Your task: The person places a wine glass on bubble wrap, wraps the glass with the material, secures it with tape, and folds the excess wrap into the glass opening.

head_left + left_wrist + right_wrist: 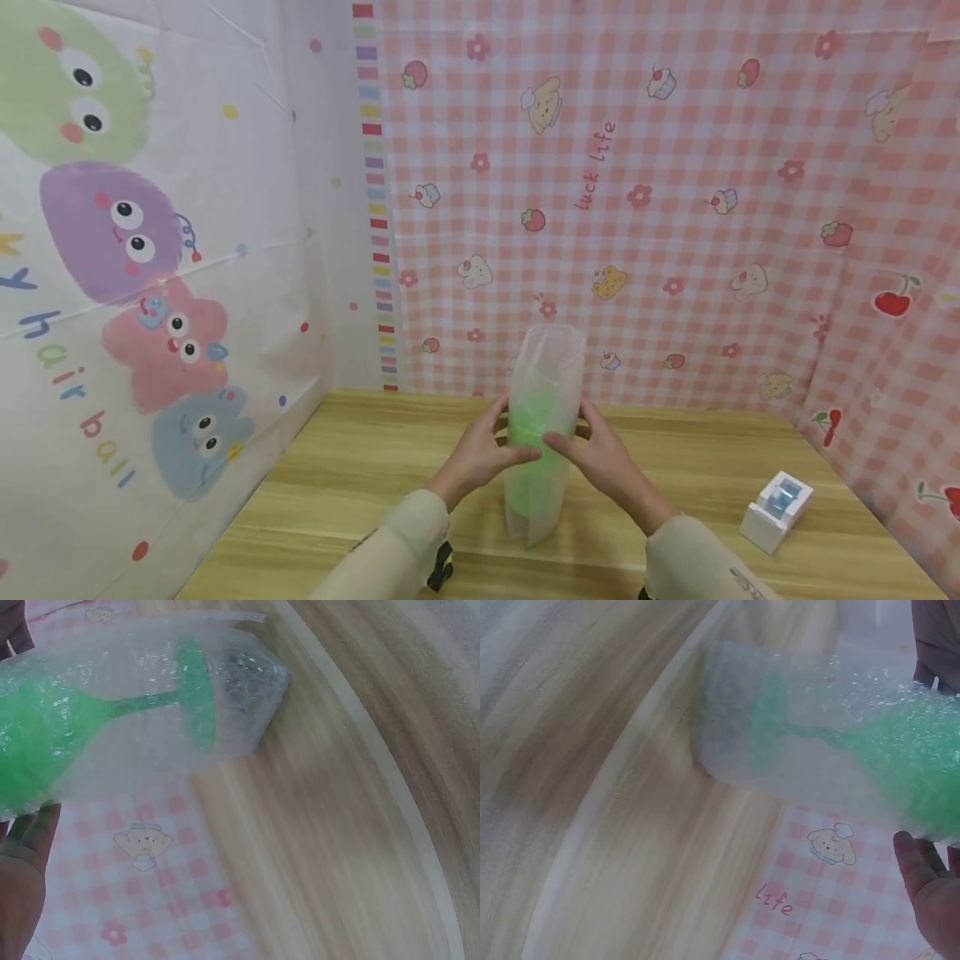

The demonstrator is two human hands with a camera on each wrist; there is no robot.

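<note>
A green stemmed wine glass is wrapped in a tall sleeve of clear bubble wrap. It is held upright in front of me, and I cannot tell whether its lower end touches the table. From the left side my left hand grips the wrapped bowl, thumb across the front. My right hand holds it from the other side at about the same height. Bowl, stem and round foot show through the wrap in the left wrist view. In the right wrist view the glass looks paler.
A white tape dispenser with a blue roll sits on the wooden table to the right. Behind the table hangs a pink checked cloth, and a white cartoon-printed sheet covers the left side.
</note>
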